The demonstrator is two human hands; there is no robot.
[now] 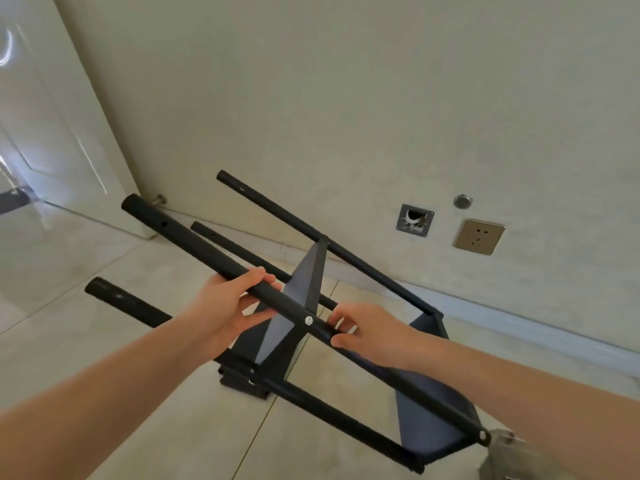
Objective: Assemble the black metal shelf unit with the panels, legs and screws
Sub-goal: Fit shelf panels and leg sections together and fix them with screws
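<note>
- Head view, overall: the half-built shelf unit (346, 341) lay tipped on its side on the tiled floor (173, 427), in front of the wall (346, 98), its four legs running from lower right toward upper left.
- Head view, panels: a middle panel (304, 282) and an end panel (429, 410) were already fixed between the legs; the free leg ends at upper left showed open holes and carried no panel.
- Head view, near leg: the nearest leg (207, 251) lay uppermost, its long axis slanting from the lower right corner up to the left, with a screw (308, 320) seated where it met the middle panel.
- Head view, left hand (228, 306): its fingers and thumb were curled round the near leg, just up-left of the screw.
- Head view, right hand (367, 334): its fingertips pinched the same leg just down-right of the screw, which thus sat between the two hands, about equally near to both.
- Head view, judgement: the next panel probably belonged at the open leg ends, which lay away from both hands, the left hand being nearer.
- Head view, background: a wall socket (479, 237) and a door (45, 133) stood behind.
</note>
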